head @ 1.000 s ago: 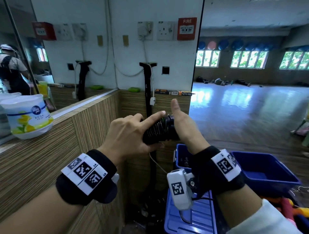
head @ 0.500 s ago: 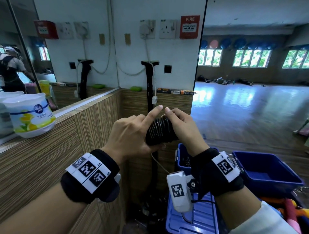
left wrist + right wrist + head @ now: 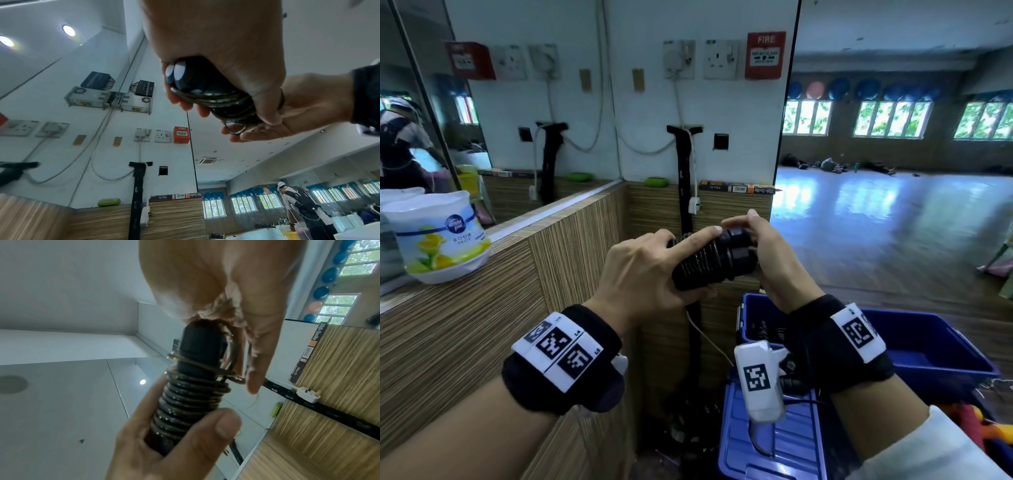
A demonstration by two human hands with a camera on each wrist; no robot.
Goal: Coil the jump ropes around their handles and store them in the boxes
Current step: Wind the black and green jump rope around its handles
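left hand point(image 3: 640, 270) grips coiled jump rope point(image 3: 709, 262) | long axis runs hand to hand | right hand point(image 3: 767, 253) pinches last loop at cap end (nearer the tuck) | blue box point(image 3: 928, 356) below right hand

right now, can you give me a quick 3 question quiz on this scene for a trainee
1. True or false: the rope is coiled around two black handles held side by side.
2. Which hand grips the coiled part of the bundle? A) left hand B) right hand C) neither
3. Fill in: below the hands stands an open blue ____.

Key:
1. True; the left wrist view shows two handle ends together.
2. A; the right hand works at the handle tips, where the last loop of rope sits.
3. box
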